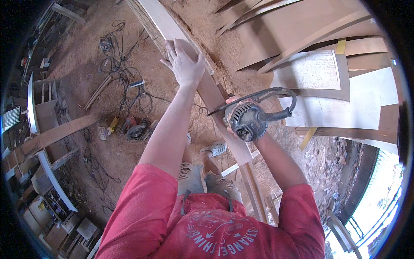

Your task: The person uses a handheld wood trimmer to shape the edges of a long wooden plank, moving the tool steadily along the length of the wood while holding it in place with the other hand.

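A long wooden board [236, 149] runs from the top of the view down toward my body. My left hand [186, 64] rests flat on its upper part, fingers stretched out and a little apart. Lower down, my right hand [233, 99] grips a corded power tool [244, 120] with a dark, round, vented motor housing, held over or against the board. The tool hides most of that hand, its underside and its exact kind. Its black cord [296, 101] loops out to the right and back across the tool.
Sawdust covers the ground [82, 64]. Tangled cables [125, 71] and a red-and-dark power tool [136, 129] lie to the left. Sheets of board [310, 73] are stacked at the right. A long plank [56, 134] and assorted clutter line the left side. My shoe [215, 149] stands beside the board.
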### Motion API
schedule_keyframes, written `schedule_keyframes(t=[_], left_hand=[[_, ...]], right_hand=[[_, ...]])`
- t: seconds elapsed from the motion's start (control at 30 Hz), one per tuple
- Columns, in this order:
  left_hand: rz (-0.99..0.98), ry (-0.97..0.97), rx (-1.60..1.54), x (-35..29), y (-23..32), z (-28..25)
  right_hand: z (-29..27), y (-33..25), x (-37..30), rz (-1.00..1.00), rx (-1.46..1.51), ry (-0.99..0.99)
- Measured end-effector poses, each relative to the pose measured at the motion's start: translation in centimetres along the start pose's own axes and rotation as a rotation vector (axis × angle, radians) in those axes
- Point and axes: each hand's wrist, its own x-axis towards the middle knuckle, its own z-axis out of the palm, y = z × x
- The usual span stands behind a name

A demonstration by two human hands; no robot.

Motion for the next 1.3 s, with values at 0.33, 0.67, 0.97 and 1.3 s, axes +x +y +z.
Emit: schedule_keyframes(t=[0.33,0.67,0.97,1.3], left_hand=[[-0.009,0.013,-0.038,-0.1,0.3,-0.2],[-0.086,0.083,-0.173,-0.2,0.7,0.3],[0.012,0.253,-0.435,-0.4,-2.7,1.8],[-0.006,0.33,-0.597,-0.1,-2.9,1.9]], right_hand=[[0.4,0.2,2.9,0.601,1.367,0.098],[-0.1,5.8,4.9,0.094,0.162,0.023],[-0.3,6.7,7.9,-0.164,-0.52,-0.086],[1.4,3.6,12.9,-0.335,-0.537,0.043]])
